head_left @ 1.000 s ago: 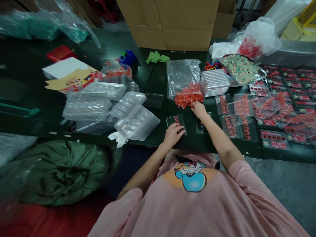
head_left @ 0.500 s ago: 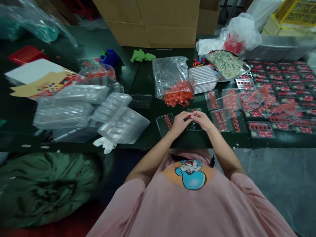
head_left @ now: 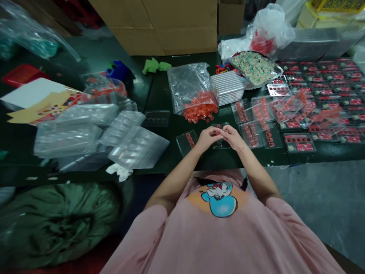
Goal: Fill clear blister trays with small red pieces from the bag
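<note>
over a clear tray [head_left: 221, 145], the left hand [head_left: 209, 138] and the right hand [head_left: 233, 138] are meeting at the fingertips, maybe pinching something small, but i cannot tell what each is gripping. the red pieces [head_left: 200, 109] are lying heaped at the near end of a clear bag [head_left: 188, 82]; they are probably feeling light, stiff and slippery, so fingertips should be taking their edges.

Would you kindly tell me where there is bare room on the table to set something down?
A bare patch of table lies between the green piece and the lone clear tray, left of the bag with red pieces. A smaller strip lies between the forearms at the near edge. The right is crowded with filled trays, the left with stacked clear trays.
</note>
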The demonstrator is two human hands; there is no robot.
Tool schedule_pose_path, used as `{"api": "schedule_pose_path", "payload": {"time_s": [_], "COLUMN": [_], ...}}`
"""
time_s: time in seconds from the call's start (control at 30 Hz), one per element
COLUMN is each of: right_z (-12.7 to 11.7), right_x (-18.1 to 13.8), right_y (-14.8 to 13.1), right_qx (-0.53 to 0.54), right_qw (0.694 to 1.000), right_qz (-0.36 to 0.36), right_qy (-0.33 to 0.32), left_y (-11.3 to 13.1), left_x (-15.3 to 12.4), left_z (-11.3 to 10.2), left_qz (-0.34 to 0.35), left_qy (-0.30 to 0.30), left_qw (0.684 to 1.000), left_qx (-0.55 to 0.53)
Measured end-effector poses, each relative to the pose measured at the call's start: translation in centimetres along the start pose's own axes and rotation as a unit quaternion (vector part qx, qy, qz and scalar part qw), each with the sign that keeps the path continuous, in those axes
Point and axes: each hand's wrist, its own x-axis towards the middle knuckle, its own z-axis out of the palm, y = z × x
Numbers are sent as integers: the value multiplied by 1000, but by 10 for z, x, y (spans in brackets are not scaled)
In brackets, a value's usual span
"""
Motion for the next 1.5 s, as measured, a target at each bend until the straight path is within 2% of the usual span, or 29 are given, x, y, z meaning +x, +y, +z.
{"api": "schedule_pose_path", "payload": {"time_s": [0.13,0.27,0.4,0.5,0.6,0.8,0.9,1.0,1.07,1.13,1.23,1.3,1.37,1.43,1.5], "right_z": [-1,-8,-18,-27,-31,-33,-34,-30,-22,-10,13,26,34,37,35], "right_x": [2,7,9,8,6,4,10,30,51,76,107,120,125,124,118], "right_y": [1,13,25,28,28,33,31,23,16,11,10,12,15,16,15], "right_qx": [22,-4,-102,-157,-169,-190,-221,-298,-370,-454,-579,-639,-672,-671,-627], "right_qw": [1000,999,991,983,982,978,970,947,919,880,804,759,731,733,771], "right_qz": [3,15,-19,-52,-58,-65,-77,-105,-120,-128,-131,-125,-116,-108,-109], "right_qy": [11,44,83,82,68,59,58,63,61,50,14,-8,-14,-10,-9], "left_y": [-4,-10,-27,-43,-54,-64,-66,-68,-68,-67,-60,-54,-49,-46,-44], "left_x": [2,2,1,-2,-4,-3,0,2,3,3,1,-1,-4,-6,-5], "left_z": [-2,-1,3,5,5,7,8,10,11,12,11,9,4,-2,-9], "left_qz": [4,27,48,62,75,87,83,77,76,76,79,74,55,11,-59], "left_qy": [-31,-13,-5,-29,-56,-86,-92,-93,-92,-89,-92,-102,-106,-63,45], "left_qw": [999,995,975,961,949,924,923,928,928,928,928,934,949,974,993], "left_qx": [-18,97,215,269,301,363,364,354,353,355,351,334,292,215,96]}}
